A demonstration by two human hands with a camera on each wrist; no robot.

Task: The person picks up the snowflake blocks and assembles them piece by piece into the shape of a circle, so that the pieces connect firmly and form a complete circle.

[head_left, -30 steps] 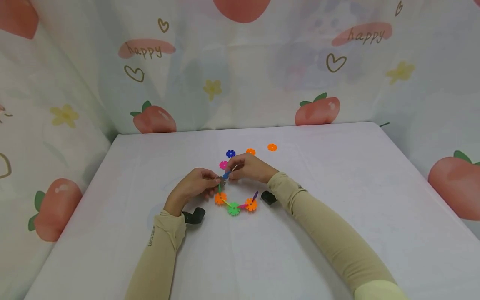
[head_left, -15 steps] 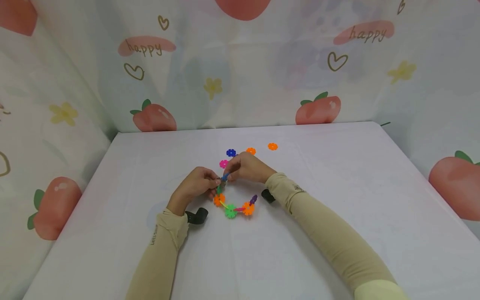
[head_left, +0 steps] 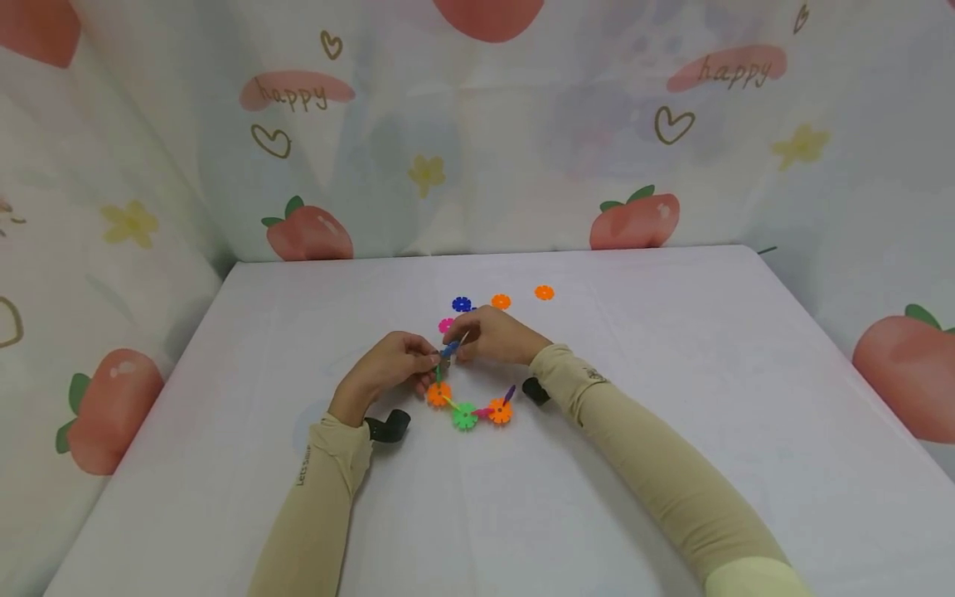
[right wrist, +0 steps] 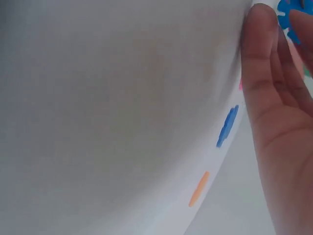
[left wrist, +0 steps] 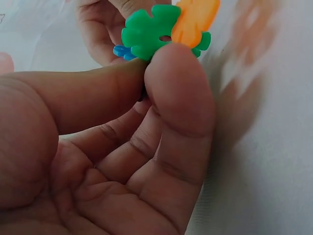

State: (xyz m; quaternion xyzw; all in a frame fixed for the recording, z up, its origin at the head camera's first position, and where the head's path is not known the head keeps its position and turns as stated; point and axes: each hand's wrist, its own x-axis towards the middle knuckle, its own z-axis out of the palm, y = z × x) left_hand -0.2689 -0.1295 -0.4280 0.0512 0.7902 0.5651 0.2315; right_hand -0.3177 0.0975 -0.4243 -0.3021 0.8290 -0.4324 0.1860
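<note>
The chain of slotted discs [head_left: 465,415] curved across the middle of the worktop [head_left: 522,514], slightly nearer its left edge than its right, its bend facing away from the far edge. At the chain's left end, the left hand's [head_left: 391,365] grip was closed to a pinch, thumb against forefinger, the pinched piece mostly hidden. The right hand's [head_left: 496,332] grip, nearly closed, held a blue disc [head_left: 451,349] between thumb and fingertips; whether it was joined to the chain could not be told. A pink disc [head_left: 445,325], a dark-blue disc [head_left: 462,304] and two orange discs [head_left: 545,293] lay toward the far edge.
</note>
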